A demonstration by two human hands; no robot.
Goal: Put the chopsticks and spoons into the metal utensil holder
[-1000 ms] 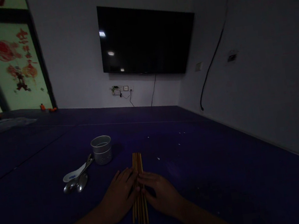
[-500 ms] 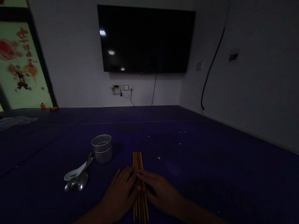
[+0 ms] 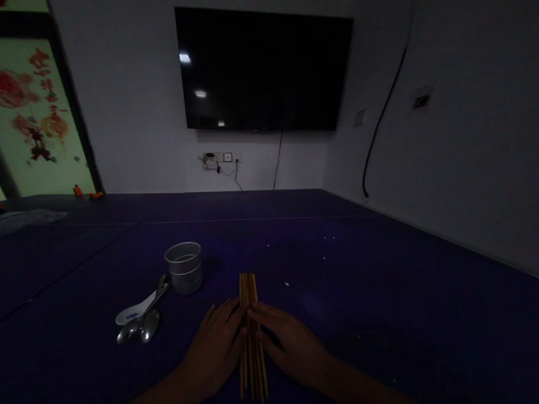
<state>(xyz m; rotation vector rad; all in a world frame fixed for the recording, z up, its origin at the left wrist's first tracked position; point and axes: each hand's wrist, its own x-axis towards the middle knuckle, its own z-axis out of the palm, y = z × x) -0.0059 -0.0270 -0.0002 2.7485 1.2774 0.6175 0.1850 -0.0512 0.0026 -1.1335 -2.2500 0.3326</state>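
A bundle of several wooden chopsticks lies lengthwise on the dark purple surface, pointing away from me. My left hand rests flat against the bundle's left side, fingers stretched toward it. On the other side my right hand lies flat too, its fingertips on the sticks. Both hands press the bundle between them, and neither has it lifted.
A small metal cup stands to the left beyond the chopsticks. Two metal spoons and a white ceramic spoon lie left of it. A dark TV hangs on the far wall; a white wall runs along the right.
Both hands stay on the chopsticks; the fingertips have drawn slightly closer together over the bundle. The view has shifted a little.
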